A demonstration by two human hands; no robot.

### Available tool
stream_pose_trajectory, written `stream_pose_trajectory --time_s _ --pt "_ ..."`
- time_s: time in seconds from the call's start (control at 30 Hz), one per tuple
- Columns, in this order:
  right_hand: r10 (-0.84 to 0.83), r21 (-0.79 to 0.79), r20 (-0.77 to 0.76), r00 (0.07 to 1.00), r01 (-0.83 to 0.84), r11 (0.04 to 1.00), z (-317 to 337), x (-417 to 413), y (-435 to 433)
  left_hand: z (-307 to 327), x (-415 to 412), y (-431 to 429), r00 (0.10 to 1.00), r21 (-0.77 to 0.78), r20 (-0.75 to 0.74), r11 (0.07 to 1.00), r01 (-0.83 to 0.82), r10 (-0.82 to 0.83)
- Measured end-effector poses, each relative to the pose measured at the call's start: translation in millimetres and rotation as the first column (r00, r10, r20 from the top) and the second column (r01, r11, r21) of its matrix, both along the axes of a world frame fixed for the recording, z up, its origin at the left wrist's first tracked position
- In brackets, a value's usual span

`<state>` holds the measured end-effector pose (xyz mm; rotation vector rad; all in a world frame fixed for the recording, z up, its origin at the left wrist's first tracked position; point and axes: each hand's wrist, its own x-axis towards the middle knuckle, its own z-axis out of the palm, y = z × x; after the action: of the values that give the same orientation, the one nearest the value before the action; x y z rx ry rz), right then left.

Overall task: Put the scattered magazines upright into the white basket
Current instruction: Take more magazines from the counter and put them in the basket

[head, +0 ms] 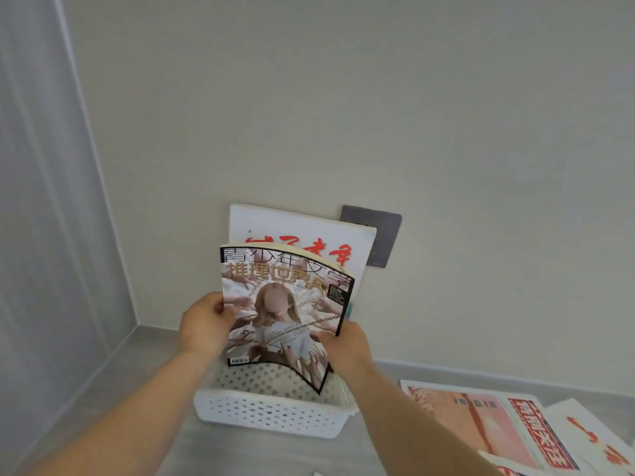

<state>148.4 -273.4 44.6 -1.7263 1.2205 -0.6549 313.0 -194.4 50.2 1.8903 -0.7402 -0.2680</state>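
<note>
Head | left grip (206, 324), right grip (347, 348) pinch glossy magazine (285, 310) (cover bowed) | at perforated white basket (271, 413)

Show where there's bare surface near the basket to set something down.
Bare: the grey surface left of the white basket, out to the corner wall, and the strip before it. Crowded: right of it, where flat magazines overlap.
</note>
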Motion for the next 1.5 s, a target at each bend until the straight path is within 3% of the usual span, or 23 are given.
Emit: stream_pose_trajectory --time_s 0.2,0.33,0.47,0.63,0.9,1.2,1.3,1.4,1.5 --pt "-0.199 -0.012 0.176 0.964 0.204 0.979 -10 5 -13 0 2 -22 0.998 -0.039 0.036 0.997 -0.059 0.061" --pt "-0.106 -0.053 0.171 0.980 0.116 0.992 -17 9 -12 -6 -2 -32 1.000 -0.072 0.012 0.997 0.011 -0.010" --pt "-0.010 -0.087 0.206 0.979 0.029 0.996 -11 15 -10 -5 4 -36 1.000 -0.050 0.013 0.999 -0.018 0.019" --pt "-0.031 -0.050 0.262 0.965 0.046 0.998 -13 10 -8 -4 7 -34 1.000 0.005 0.013 1.000 0.016 -0.016" --pt "-0.110 -0.098 0.106 0.988 0.121 0.988 2 -17 0 4 -10 -13 0.993 -0.008 0.101 0.998 -0.066 0.066" --pt "-0.121 -0.151 0.011 0.993 0.121 0.981 7 -114 62 -2 -87 63 0.977 -0.066 0.182 0.990 0.129 -0.115" --pt "-0.119 -0.131 -0.114 0.986 0.104 0.986 -18 -167 106 -22 -127 106 0.946 0.008 0.143 0.957 0.292 -0.290" --pt "-0.084 -0.095 -0.269 0.959 0.061 0.994 -52 -215 156 -48 -158 146 0.896 0.255 0.102 0.882 0.397 -0.433" --pt "-0.056 -0.076 -0.453 0.890 0.024 0.997 -87 -244 200 -74 -180 177 0.880 0.492 -0.011 0.763 0.418 -0.475"
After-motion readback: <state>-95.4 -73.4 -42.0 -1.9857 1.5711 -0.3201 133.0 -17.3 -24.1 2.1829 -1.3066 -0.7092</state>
